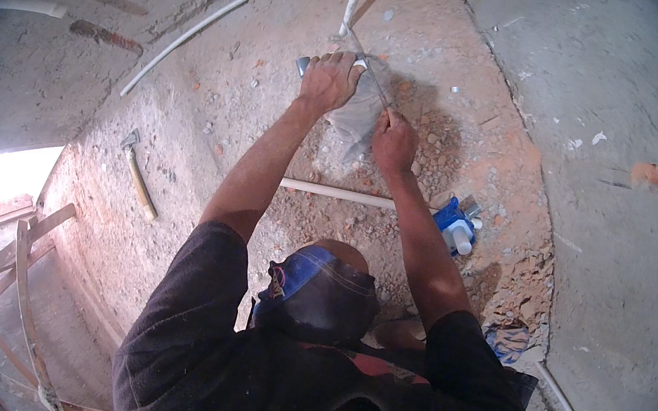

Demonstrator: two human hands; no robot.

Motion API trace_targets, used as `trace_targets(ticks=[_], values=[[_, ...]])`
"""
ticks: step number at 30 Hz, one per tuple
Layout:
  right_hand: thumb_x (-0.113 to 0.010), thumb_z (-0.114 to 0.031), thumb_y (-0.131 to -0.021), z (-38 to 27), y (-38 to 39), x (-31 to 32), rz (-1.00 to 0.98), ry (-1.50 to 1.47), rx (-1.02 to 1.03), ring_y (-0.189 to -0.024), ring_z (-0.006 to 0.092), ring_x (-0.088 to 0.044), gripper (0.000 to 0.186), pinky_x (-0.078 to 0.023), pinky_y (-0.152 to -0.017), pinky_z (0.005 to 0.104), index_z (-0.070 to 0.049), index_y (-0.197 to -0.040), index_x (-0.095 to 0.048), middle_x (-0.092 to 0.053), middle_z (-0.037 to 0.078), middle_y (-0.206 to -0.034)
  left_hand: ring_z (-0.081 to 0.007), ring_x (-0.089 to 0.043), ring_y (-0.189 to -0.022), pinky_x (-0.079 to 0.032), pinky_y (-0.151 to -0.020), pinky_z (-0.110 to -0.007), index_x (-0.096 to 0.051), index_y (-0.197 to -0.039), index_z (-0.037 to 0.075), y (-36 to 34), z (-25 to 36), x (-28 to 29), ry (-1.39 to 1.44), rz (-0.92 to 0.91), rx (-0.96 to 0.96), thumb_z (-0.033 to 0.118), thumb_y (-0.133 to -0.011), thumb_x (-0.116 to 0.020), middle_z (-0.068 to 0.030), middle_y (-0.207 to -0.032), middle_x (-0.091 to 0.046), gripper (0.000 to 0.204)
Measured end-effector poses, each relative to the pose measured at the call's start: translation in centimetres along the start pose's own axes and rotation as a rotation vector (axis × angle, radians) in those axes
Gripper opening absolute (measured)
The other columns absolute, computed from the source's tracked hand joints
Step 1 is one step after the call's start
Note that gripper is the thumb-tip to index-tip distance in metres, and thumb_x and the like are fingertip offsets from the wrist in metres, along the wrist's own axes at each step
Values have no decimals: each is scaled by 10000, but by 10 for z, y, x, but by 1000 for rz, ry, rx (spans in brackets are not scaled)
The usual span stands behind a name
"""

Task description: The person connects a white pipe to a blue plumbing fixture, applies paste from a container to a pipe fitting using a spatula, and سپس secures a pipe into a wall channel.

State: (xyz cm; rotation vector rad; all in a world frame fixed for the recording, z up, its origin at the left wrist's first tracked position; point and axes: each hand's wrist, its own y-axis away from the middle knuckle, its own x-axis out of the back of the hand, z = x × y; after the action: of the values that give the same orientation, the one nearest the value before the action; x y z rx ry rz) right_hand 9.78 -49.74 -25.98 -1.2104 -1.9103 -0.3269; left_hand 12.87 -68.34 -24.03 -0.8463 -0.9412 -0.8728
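Note:
My left hand (329, 84) is closed over a short tube-like piece (302, 65), grey at one end and white at the other, pressed down over a crumpled grey bag (355, 121). In my right hand (395, 141), the fingers wrap the near end of a long thin dark blade (374, 77). The blade slants up and left, passing beside the white end of the tube piece. Its far tip lies close to the foot of a white pipe (353, 3). What kind of blade it is I cannot make out.
A loose white pipe (339, 193) lies across the rubble before my knees. Right of it sits a blue package (454, 216) with white fittings. A wooden-handled hammer (141, 179) rests at left. A long white pipe (221, 18) curves along the left wall; a wooden frame (22, 263) stands lower left.

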Motion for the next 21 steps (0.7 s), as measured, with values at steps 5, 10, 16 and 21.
trace_targets(ticks=[5, 10, 16, 21], values=[[-560, -213, -920, -5, 1, -3, -21, 11, -5, -718, 417, -669, 260, -529, -664, 497, -12, -995, -707, -675, 241, -791, -368, -642, -979, -471, -867, -512, -618, -1030, 69, -3, 3, 3, 21, -33, 43, 387, -968, -488, -159, -1026, -682, 349], [-569, -242, -918, -4, -2, -6, -108, -28, -105, -730, 419, -662, 268, -523, -667, 490, -25, -980, -713, -673, 231, -782, -376, -661, -885, -503, -817, -479, -597, -997, 71, -5, -2, -1, 33, 28, 1, 387, -969, -490, -183, -957, -681, 335], [-605, -221, -906, -11, -12, 1, -54, -216, -182, -780, 395, -662, 210, -518, -692, 470, -46, -958, -708, -679, 209, -828, -360, -651, -950, -499, -837, -480, -604, -1019, 63, -5, -3, 0, 52, 4, 10, 377, -974, -479, -169, -1008, -679, 341], [-619, -215, -900, -13, -26, -3, -33, -134, -96, -783, 390, -662, 171, -516, -678, 466, -61, -913, -693, -677, 187, -826, -362, -646, -961, -497, -845, -484, -607, -1014, 62, -5, -6, -5, 50, 0, 7, 357, -974, -481, -168, -1014, -678, 324]])
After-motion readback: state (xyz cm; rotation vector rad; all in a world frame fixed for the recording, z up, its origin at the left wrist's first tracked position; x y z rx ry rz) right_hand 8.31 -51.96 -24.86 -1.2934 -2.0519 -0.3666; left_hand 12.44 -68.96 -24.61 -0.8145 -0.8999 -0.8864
